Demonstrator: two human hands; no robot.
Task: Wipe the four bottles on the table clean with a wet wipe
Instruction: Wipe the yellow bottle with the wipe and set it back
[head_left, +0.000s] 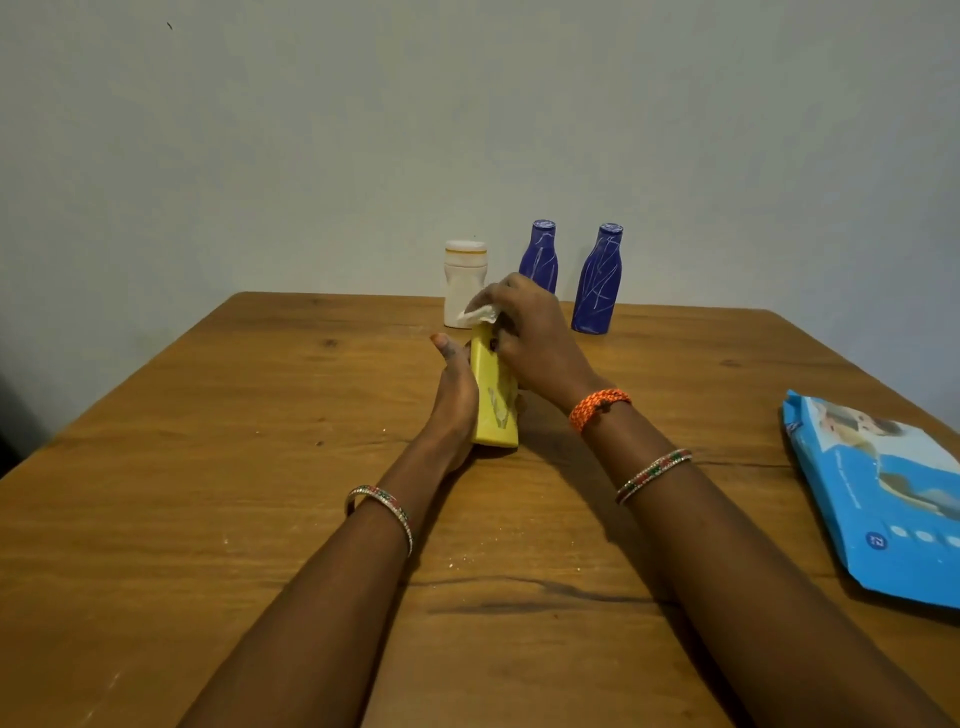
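A wooden table (208, 467) is filling the lower half of the view, its grain running left to right, with a dark crack (519, 605) lying toward six o'clock. Pale crumbs (457, 561) are sitting scattered near the centre and at seven o'clock. A plain grey wall (311, 130) is standing behind the table's far edge, bearing one small dark mark (169, 25) at eleven o'clock.

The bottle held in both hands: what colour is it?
Yellow, with pale scribble marks on the yellow bottle; the head view, the only one, shows it clearly.
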